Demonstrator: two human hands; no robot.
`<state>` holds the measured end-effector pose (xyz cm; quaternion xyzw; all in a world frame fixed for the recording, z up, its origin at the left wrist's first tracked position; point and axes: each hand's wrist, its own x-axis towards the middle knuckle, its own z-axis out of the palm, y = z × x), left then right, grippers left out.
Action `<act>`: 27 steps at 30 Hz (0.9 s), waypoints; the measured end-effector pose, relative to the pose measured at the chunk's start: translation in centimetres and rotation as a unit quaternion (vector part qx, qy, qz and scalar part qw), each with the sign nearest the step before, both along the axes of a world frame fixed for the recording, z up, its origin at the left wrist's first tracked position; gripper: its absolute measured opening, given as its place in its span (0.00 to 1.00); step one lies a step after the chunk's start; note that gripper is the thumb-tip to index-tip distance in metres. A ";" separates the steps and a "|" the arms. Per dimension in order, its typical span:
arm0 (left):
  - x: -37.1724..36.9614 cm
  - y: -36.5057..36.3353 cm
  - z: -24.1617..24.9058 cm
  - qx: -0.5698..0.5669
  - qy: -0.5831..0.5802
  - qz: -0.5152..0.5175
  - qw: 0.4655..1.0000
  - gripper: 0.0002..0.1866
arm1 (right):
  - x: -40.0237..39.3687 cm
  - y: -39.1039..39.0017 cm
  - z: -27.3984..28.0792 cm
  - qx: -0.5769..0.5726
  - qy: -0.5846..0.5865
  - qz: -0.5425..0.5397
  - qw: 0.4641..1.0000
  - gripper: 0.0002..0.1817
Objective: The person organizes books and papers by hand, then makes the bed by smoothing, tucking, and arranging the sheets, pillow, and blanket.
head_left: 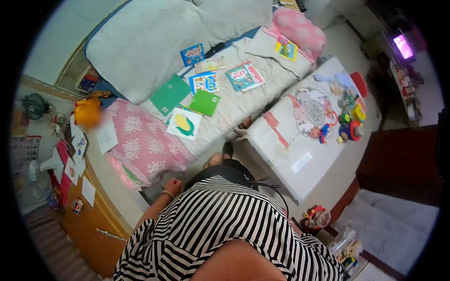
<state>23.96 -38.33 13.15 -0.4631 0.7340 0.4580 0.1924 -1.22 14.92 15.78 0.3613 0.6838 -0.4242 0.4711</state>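
My left hand (172, 186) hangs at my side with its fingers curled in, and nothing shows in it. A band circles that wrist. It is nearest to the pink floral cloth (145, 140) over the sofa's end. Of my right arm only a bit shows, beside the striped shirt; the right hand is hidden. On the sofa (220, 126) ahead lie a card with a yellow-and-green picture (184, 123), a green book (204, 102), a larger green folder (170, 95), a blue-and-white book (205, 83) and a teal book (244, 76).
At right stands a table under a white cover (281, 154), bearing several colourful toys (349, 126). A red container (316, 218) is near its front corner. A wooden desk (89, 234) with papers (88, 191) stands at left. A lit screen (402, 47) glows far right.
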 end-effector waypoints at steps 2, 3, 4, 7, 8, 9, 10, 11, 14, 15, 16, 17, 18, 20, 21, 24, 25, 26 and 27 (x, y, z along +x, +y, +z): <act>-0.4 0.2 2.3 -0.045 0.008 0.040 0.998 0.19 | -4.0 -4.1 0.1 -0.026 0.009 0.012 1.000 0.20; 0.4 -0.3 2.6 -0.052 0.006 0.042 0.998 0.19 | -6.6 -6.7 1.4 -0.039 0.025 0.017 0.999 0.20; 1.5 -0.9 1.7 -0.045 -0.018 0.047 0.998 0.19 | -8.8 -8.7 2.1 -0.051 0.046 0.022 0.997 0.21; 4.3 -2.1 -2.8 -0.011 -0.084 0.067 0.994 0.21 | -14.0 -13.8 1.7 -0.133 0.048 0.056 0.988 0.20; 4.7 -2.4 -3.8 -0.011 -0.082 0.071 0.994 0.21 | -15.9 -16.8 3.3 -0.147 0.071 0.103 0.981 0.19; 5.0 -3.2 -4.4 0.002 -0.063 0.067 0.996 0.19 | -17.6 -18.8 3.5 -0.149 0.071 0.106 0.981 0.19; 5.6 -3.4 -5.0 0.018 -0.047 0.062 0.997 0.18 | -18.5 -20.1 3.7 -0.165 0.078 0.100 0.978 0.20; 6.0 -3.6 -5.6 0.035 -0.029 0.056 0.997 0.16 | -19.4 -21.2 4.0 -0.180 0.087 0.094 0.975 0.20; 6.5 -2.0 -8.1 -0.026 0.035 0.165 0.985 0.12 | -21.3 -24.1 5.7 -0.142 0.114 0.087 0.979 0.20; 6.3 -2.3 -8.6 0.014 0.072 0.216 0.974 0.13 | -21.4 -24.4 5.9 -0.137 0.119 0.087 0.980 0.20; 6.1 -2.4 -9.4 0.058 0.106 0.266 0.956 0.13 | -21.4 -24.3 5.8 -0.132 0.123 0.081 0.980 0.20; 5.3 -4.2 -10.2 0.133 0.181 0.242 0.944 0.13 | -21.1 -24.1 5.6 -0.123 0.123 0.074 0.982 0.21; 4.6 -6.0 -9.0 0.207 0.248 0.217 0.921 0.13 | -20.1 -23.8 5.6 -0.114 0.118 0.065 0.984 0.21; 2.6 -7.0 -4.5 0.011 -0.024 0.147 0.989 0.14 | -18.2 -23.4 5.8 -0.092 0.104 0.051 0.989 0.22; 3.6 -9.2 -6.3 0.033 0.035 0.085 0.995 0.14 | -17.1 -22.6 4.7 -0.083 0.098 0.044 0.991 0.19; 3.8 -13.1 -8.4 0.119 0.118 0.136 0.976 0.14 | -12.9 -21.8 4.8 -0.047 0.067 0.057 0.995 0.17; 3.6 -13.8 -8.2 0.177 0.131 0.253 0.942 0.14 | -11.7 -22.3 5.3 -0.022 0.032 0.082 0.996 0.17; 3.4 -14.6 -7.7 0.182 0.130 0.249 0.942 0.14 | -10.5 -23.2 6.0 -0.017 0.033 0.078 0.996 0.17; 3.3 -15.3 -7.1 0.137 0.109 0.205 0.963 0.14 | -9.1 -24.3 6.9 -0.033 0.036 0.045 0.998 0.18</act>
